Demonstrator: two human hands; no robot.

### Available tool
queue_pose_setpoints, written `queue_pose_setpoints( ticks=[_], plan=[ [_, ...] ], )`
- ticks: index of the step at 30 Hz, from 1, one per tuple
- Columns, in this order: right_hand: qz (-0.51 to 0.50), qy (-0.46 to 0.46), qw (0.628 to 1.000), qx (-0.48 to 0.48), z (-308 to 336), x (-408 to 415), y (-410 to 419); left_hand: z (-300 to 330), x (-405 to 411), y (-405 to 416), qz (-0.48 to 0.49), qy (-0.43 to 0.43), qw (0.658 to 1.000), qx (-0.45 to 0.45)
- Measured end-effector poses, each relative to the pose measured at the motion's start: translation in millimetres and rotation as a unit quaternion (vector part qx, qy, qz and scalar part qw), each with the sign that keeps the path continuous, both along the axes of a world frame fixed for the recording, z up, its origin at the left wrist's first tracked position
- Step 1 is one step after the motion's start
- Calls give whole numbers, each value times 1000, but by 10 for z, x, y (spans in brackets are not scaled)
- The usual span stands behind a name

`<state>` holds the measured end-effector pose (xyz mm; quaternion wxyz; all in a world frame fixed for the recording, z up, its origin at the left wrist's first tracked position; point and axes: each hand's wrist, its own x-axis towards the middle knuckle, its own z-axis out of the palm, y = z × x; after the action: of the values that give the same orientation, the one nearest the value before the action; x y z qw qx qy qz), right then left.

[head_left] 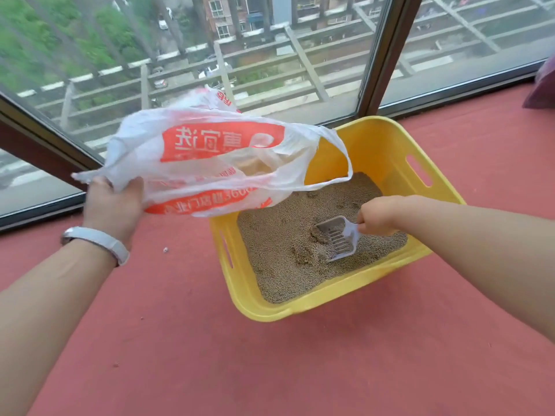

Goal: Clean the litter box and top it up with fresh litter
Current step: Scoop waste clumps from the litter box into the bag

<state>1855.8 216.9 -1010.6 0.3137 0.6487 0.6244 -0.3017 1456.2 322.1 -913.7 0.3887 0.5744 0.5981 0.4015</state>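
A yellow plastic litter box stands on the red floor, holding brownish litter with darker clumps. My right hand grips the handle of a pale slotted scoop whose blade digs into the litter near the box's middle. My left hand holds a white and orange plastic bag by one edge, lifted in the air over the box's far left corner. The bag's mouth hangs open and one handle loop droops over the litter.
A red carpeted floor surrounds the box, with a few stray crumbs on it. Dark-framed windows run along the far side just behind the box. A purple cloth item sits at the far right edge.
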Motion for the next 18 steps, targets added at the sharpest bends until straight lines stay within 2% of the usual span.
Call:
queue_pose_setpoints(
  ticks=[7, 11, 13, 18],
  plan=[
    [38, 44, 998, 22, -120, -258, 31, -293, -261, -16, -26, 157, 984, -76],
    [57, 75, 995, 32, -206, -426, 37, -271, -248, -68, -42, 190, 979, -60],
    [66, 87, 994, 27, -227, -531, 41, -202, -177, -126, -15, 198, 978, -60],
    [79, 111, 990, 28, -317, -786, 43, -200, -262, -152, 39, 164, 982, -83]
  ],
)
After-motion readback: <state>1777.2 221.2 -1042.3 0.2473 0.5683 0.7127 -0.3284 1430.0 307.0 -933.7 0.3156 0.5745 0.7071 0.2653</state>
